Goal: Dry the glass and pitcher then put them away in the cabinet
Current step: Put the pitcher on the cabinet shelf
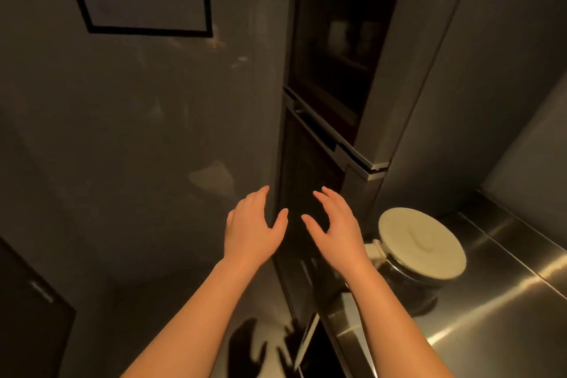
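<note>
Nearest the camera, both forearms reach fwd from the bottom edge, w/ the left hand [253, 225] and right hand [336, 224] side by side, near each other but apart, fingers spread and loosely extended, gripping nothing, so each grip is open and empty. Left fingertips look close to the edge of the grey door [138, 132], but contact can't be confirmed. Just right of the right wrist, a dark canister w/ a cream lid [422, 242] stands on the steel table [491, 316]; it's partly hidden by the forearm and I can't tell what it holds. Beyond the hands, the tall cabinet [346, 40] stands open as a narrow dark gap btwn the grey door and a grey panel on the right. Deep inside, pale shapes sit on a shelf [340, 35]; they may be the glass and pitcher or other stored ware, too dim and blurred to say. Neither glass nor pitcher shows clearly anywhere else, and no towel is visible. Judgement: drying seems done and this is the put-away end; prob. the next move is to shut the cabinet door, which calls for a flat push or a hold on its edge w/o catching fingers. Cabinet top, door hinge and lower shelves are cut off or lost in shadow.
</note>
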`<state>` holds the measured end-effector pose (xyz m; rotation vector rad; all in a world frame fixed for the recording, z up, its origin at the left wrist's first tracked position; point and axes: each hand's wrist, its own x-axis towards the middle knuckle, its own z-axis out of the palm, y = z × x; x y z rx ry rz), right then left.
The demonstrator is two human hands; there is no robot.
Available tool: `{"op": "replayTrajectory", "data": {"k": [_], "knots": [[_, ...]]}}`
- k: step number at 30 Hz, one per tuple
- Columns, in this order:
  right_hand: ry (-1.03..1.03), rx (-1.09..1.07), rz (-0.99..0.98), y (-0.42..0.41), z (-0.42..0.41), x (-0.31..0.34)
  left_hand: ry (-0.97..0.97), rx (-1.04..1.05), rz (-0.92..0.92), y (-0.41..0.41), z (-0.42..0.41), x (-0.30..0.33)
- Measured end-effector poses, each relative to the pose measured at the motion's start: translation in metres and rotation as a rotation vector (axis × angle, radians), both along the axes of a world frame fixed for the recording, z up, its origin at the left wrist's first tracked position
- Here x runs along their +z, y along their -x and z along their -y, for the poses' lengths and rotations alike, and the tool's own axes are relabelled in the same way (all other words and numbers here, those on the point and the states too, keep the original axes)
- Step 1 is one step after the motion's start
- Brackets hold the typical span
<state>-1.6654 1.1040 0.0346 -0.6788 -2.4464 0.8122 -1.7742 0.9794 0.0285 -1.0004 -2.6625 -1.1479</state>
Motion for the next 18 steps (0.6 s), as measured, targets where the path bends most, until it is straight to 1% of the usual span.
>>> {"op": "replayTrajectory", "data": {"k": [3, 10, 14, 18], "knots": [[-0.021, -0.010, 0.003, 0.048, 0.010, -0.009, 0.012, -0.026, -0.001, 0.048, 0.010, -0.007], [0.039, -0.106, 0.012, 0.155, 0.037, -0.025, 0.071, -0.167, -0.020, 0.167, 0.019, -0.022], [0.063, -0.176, 0.027, 0.194, 0.039, -0.030, 0.072, -0.275, -0.031, 0.214, 0.004, -0.024], [0.057, -0.271, 0.047, 0.223, 0.023, -0.026, 0.054, -0.353, -0.090, 0.254, -0.022, -0.021]]}}
